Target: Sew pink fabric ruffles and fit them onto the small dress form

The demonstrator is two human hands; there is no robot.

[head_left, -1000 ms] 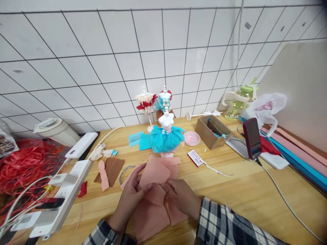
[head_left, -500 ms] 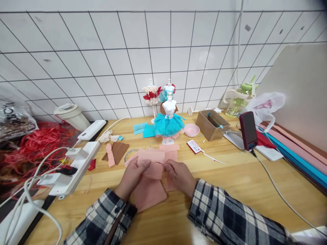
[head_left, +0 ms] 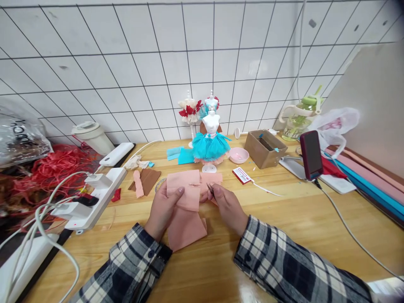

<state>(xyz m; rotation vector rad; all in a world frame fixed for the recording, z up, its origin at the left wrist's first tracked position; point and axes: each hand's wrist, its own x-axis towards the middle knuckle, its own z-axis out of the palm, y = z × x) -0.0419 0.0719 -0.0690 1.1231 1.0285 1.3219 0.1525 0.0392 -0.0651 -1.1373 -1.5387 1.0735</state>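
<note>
My left hand (head_left: 161, 207) pinches a folded piece of pink crepe paper (head_left: 184, 201) between thumb and fingers. A short slit runs inward from the paper's right edge. My right hand (head_left: 229, 206) is closed on what look like small scissors (head_left: 210, 189); only their dark, slim tips show, just right of the paper, and the fingers hide the rest. Below the left hand's paper lies another pink sheet (head_left: 186, 230). More pink paper (head_left: 215, 177) shows behind the hands.
A small white mannequin (head_left: 211, 123) in a turquoise skirt stands behind the hands, with others behind it. A pink bowl (head_left: 238, 155), a cardboard box (head_left: 265, 150) and a phone (head_left: 311, 155) are to the right. A power strip (head_left: 96, 201) with cables lies left.
The scissors have come out of the paper toward the right, and the slit is now plain to see. My left hand holds the paper flatter toward me. The view has tilted slightly.
</note>
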